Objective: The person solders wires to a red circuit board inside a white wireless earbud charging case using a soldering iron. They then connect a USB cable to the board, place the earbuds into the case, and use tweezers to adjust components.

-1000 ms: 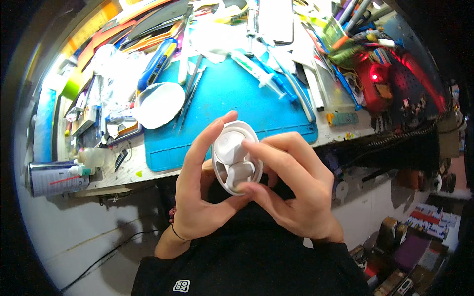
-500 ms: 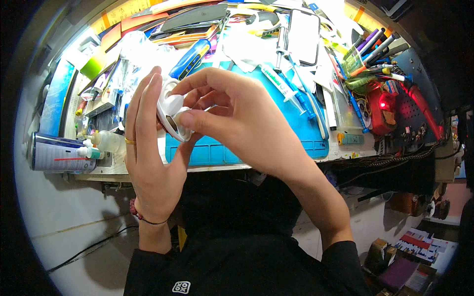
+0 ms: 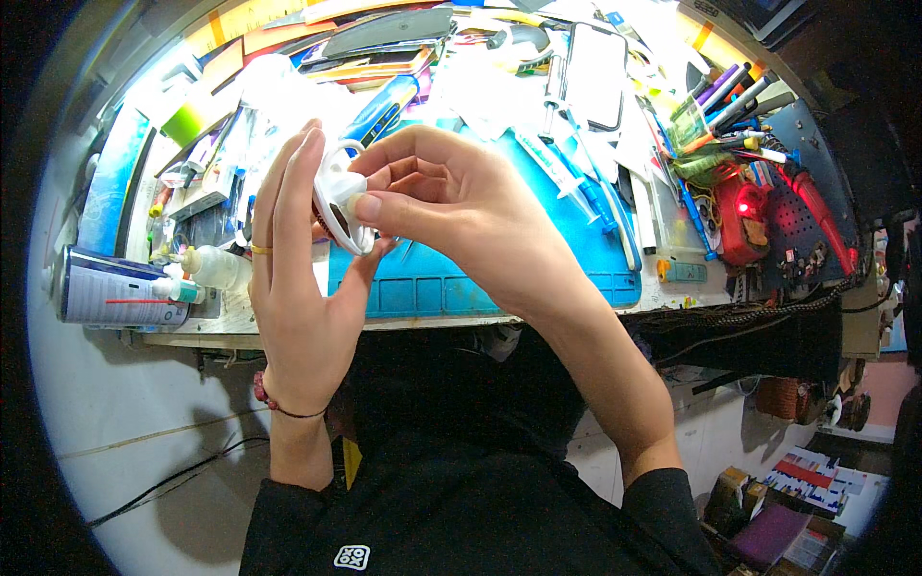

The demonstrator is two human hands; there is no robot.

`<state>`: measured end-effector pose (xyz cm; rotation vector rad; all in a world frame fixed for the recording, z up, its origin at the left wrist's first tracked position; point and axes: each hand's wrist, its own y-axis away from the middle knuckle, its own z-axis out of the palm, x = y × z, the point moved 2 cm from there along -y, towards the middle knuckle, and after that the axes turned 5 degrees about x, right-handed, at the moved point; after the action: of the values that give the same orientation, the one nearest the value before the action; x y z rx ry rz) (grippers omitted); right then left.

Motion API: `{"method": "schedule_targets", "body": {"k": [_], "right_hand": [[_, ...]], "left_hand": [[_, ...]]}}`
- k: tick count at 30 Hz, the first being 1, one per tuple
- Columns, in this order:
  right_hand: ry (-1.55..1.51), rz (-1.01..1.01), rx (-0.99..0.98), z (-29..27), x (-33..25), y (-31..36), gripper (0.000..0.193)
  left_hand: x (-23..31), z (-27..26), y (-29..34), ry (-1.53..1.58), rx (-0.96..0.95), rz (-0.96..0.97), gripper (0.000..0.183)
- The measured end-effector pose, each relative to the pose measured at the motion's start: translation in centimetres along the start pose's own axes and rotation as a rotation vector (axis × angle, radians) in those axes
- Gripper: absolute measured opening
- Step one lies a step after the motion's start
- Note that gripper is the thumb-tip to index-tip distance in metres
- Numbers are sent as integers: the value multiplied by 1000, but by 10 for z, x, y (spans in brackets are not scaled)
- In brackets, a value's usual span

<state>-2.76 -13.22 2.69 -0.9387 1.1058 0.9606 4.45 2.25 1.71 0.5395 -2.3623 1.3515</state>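
Above the front of the blue mat, both my hands are on a white oval plastic device [image 3: 336, 200], with a dark slot on its face and a thin white loop at its top. My left hand [image 3: 305, 240] is upright on its left side, long fingers behind it and thumb below, gripping it. From the right, my right hand [image 3: 432, 192] has its thumb pressed on a small rounded white part of the device, the other fingers curled round. My fingers hide some of the device, so its exact kind is unclear.
The blue work mat [image 3: 423, 288] lies beneath, with syringes [image 3: 552, 168] and a white-screened phone [image 3: 594, 77] at its far right. A spray can [image 3: 120, 288] stands at the left edge, pens [image 3: 730, 91] and a red-lit device [image 3: 744, 206] at the right.
The white device has turned slightly in my hands, and its dark slot shows more. My right thumb has shifted upward on it. Both hands keep their grip.
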Motion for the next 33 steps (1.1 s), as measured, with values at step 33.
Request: {"method": "schedule_targets", "body": {"k": [33], "right_hand": [[226,-201,57,11,9,-9,34]], "left_hand": [[-14,-3,-4,64,17,-126,90]]}}
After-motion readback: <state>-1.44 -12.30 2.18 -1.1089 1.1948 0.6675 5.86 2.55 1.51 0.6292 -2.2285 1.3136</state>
